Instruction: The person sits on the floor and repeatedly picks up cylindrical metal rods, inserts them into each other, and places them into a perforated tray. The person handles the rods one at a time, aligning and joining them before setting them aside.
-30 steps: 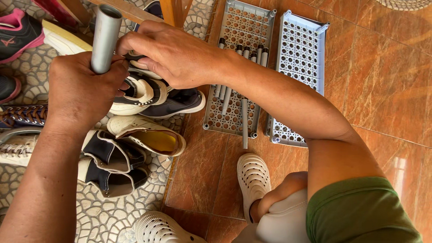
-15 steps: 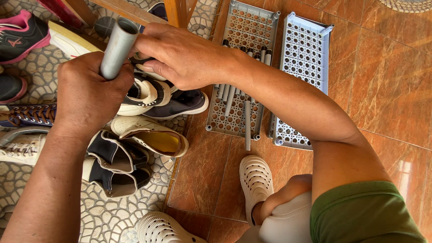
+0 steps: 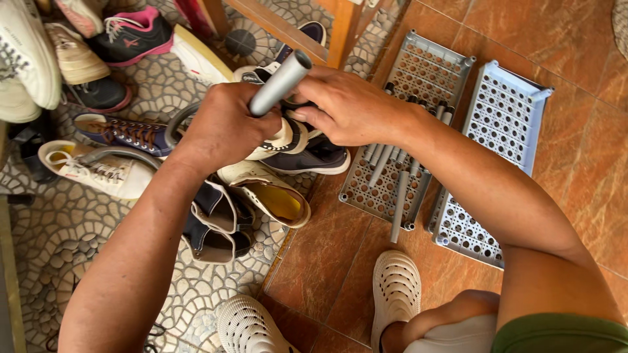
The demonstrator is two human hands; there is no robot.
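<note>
Tube work, right over the shoe pile: a smooth grey plastic tube (image 3: pixel 280 83) is gripped by the left hand (image 3: pixel 222 124), fingers wrapped fully round its lower part, so that its open end is angled up and to the right, clear of the clutter. The right hand (image 3: pixel 347 104) is brought in against the same tube from the other side, fingers curled near the left hand's grip; how firmly it is clamped cannot be told, since the fingertips are hidden behind the left hand. The tube is held above a white-and-navy sneaker (image 3: pixel 307 147), apparently so both hands can act on it in the air rather than on the floor.

Now the count. Two grey perforated plastic shelf panels (image 3: pixel 504 117) are laid flat side by side on the brown tiled floor (image 3: pixel 575 189), within easy reach. On the left panel a loose bundle of spare grey tubes (image 3: pixel 392 176) is kept (around six, though overlap makes that uncertain). Two cream perforated clogs (image 3: pixel 396 294) are worn on the feet below. About a dozen loose shoes are scattered on the pebble-patterned flooring (image 3: pixel 85 242).
</note>
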